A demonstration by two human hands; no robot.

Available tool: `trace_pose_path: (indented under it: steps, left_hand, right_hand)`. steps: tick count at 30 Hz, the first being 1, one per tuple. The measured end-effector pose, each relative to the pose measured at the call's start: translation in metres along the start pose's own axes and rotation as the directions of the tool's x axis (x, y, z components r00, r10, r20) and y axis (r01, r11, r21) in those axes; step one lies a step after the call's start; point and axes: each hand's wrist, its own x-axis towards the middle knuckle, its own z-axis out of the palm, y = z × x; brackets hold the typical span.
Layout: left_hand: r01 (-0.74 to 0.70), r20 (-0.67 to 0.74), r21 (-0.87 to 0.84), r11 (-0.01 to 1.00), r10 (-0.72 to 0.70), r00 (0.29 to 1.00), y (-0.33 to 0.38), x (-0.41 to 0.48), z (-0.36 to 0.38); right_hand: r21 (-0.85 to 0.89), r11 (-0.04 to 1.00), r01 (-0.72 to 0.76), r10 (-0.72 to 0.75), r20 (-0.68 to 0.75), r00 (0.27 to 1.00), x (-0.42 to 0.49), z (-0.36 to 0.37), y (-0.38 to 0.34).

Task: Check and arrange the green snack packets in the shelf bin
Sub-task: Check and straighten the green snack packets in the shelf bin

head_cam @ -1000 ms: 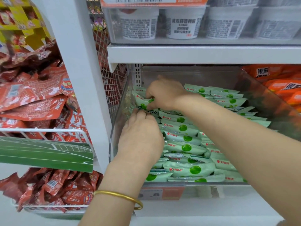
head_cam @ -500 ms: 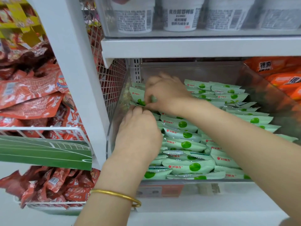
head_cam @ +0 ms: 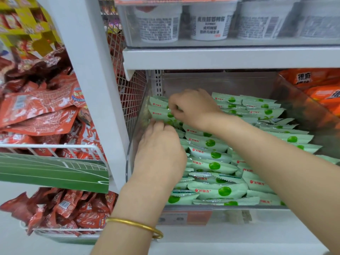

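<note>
Several pale green snack packets (head_cam: 211,166) with a dark green dot lie in overlapping rows in a clear plastic shelf bin (head_cam: 298,100). My right hand (head_cam: 193,107) reaches across to the bin's far left corner, where its curled fingers pinch a green packet (head_cam: 159,113). Just in front of it, my left hand (head_cam: 160,151), with a gold bangle on the wrist, has its fingertips on the packets at the left wall; what the fingers hold is hidden.
A white shelf upright (head_cam: 88,85) stands left of the bin. Wire baskets of red snack bags (head_cam: 42,111) hang further left. White cups (head_cam: 211,21) stand on the shelf above. Orange packets (head_cam: 320,92) fill the neighbouring bin on the right.
Both hands have stayed at the far left corner. My right hand has shifted its fingers on the packets there, and two packets now stand up against the left wall.
</note>
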Motion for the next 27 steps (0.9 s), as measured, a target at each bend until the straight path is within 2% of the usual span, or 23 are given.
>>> trace_pose_path:
  steps: [3, 10, 14, 17, 21, 25, 27]
  left_hand:
    - [-0.002, -0.017, -0.013, 1.000, 0.001, 1.000, 0.001, 0.000, 0.000]
    - [0.015, -0.017, -0.013, 1.000, -0.015, 1.000, 0.006, 0.005, 0.003]
    - [0.018, -0.030, -0.013, 1.000, -0.019, 0.999, 0.005, 0.005, 0.002]
    - [0.022, -0.031, -0.008, 1.000, -0.022, 0.999, 0.006, 0.006, 0.002]
    - [0.027, -0.010, -0.011, 1.000, -0.027, 1.000, 0.007, 0.007, 0.001]
    - [0.032, -0.019, -0.022, 0.999, -0.032, 0.999, 0.007, 0.009, 0.001]
    - [0.032, -0.016, -0.019, 0.999, -0.032, 0.999, 0.007, 0.009, 0.000]
  right_hand:
    - [0.099, 0.995, -0.027, 0.024, 0.027, 0.999, 0.000, -0.002, 0.001]
    - [0.053, 0.998, -0.035, 0.027, 0.148, 0.989, 0.001, 0.010, -0.003]
    - [0.067, 0.993, -0.093, 0.089, 0.062, 0.994, -0.005, 0.005, 0.000]
    - [-0.012, 0.995, -0.097, 0.097, 0.009, 0.995, -0.001, 0.010, 0.001]
    - [-0.019, 0.999, -0.041, 0.041, 0.008, 0.999, 0.008, 0.017, 0.003]
    - [-0.057, 0.998, -0.004, 0.008, 0.072, 0.997, 0.004, 0.020, 0.003]
    - [-0.012, 1.000, -0.001, 0.002, 0.087, 0.996, 0.002, 0.016, 0.004]
